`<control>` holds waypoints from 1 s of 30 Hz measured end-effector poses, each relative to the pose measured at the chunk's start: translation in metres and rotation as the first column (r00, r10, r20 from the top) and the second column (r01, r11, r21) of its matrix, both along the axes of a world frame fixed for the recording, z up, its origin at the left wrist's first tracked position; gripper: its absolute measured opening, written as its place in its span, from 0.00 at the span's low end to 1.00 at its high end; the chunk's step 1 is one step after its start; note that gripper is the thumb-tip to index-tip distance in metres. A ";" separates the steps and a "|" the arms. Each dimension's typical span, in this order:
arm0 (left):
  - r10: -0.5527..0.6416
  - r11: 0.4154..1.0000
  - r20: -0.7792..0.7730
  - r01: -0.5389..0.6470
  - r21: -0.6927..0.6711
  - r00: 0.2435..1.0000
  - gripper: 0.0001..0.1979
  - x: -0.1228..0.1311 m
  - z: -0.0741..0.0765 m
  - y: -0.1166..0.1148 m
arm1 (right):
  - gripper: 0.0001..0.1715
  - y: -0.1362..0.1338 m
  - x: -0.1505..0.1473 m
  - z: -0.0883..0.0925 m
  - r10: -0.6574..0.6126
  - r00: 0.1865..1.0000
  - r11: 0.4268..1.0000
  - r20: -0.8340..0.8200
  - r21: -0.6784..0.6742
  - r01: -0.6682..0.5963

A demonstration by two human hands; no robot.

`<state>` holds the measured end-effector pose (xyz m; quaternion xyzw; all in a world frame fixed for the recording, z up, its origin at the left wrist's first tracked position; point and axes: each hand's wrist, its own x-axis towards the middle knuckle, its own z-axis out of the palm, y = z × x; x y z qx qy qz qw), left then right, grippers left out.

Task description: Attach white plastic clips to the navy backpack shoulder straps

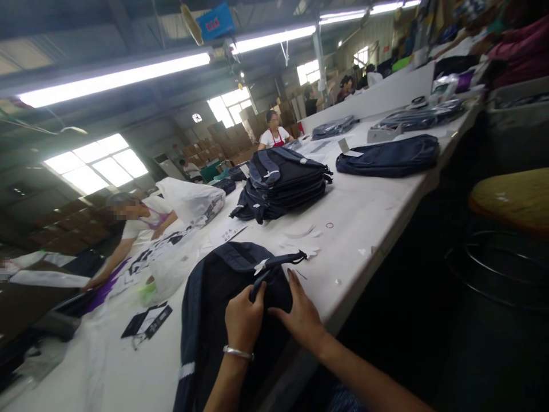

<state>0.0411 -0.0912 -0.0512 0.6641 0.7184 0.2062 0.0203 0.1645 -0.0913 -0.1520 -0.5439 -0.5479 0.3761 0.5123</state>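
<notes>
A dark navy backpack [223, 303] lies flat on the white table [364, 212] right in front of me. My left hand [243, 320], with a silver bangle on the wrist, is closed around a strap [260, 283] near the backpack's top. My right hand [302, 315] rests on the fabric beside it, fingers stretched along the bag and thumb pointing toward the left hand. A strap with a white tag [278, 262] runs across the top of the backpack.
A stack of navy backpacks [281, 186] sits further along the table, another bag [388, 155] beyond it. A person [137, 220] leans over plastic bags [189, 200] across the table. Paper tags [148, 321] lie at left. A yellow stool [510, 197] stands at right.
</notes>
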 end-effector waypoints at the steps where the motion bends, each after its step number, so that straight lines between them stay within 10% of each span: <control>1: -0.006 1.000 -0.003 0.006 0.002 1.000 0.23 0.001 -0.001 -0.001 | 0.58 0.004 -0.001 0.002 0.002 1.000 0.999 0.011 -0.036 -0.002; 11: -0.060 0.997 -0.195 0.049 -0.062 0.979 0.23 0.009 -0.012 -0.004 | 0.21 0.013 0.006 0.012 0.013 0.996 1.000 -0.089 0.023 -0.011; 17: -0.303 0.947 -0.275 0.320 0.019 0.912 0.24 0.011 -0.008 -0.002 | 0.16 0.014 0.004 0.009 0.021 0.973 0.995 -0.229 0.097 0.001; 25: -0.061 0.994 -0.408 0.091 0.054 0.911 0.12 0.009 -0.005 -0.001 | 0.18 0.015 -0.002 0.007 -0.058 0.951 0.997 -0.303 0.029 0.070; 30: -0.281 0.942 -0.501 0.336 0.021 0.818 0.20 0.025 -0.003 0.002 | 0.16 0.013 -0.001 0.007 -0.027 0.959 0.997 -0.281 0.066 0.047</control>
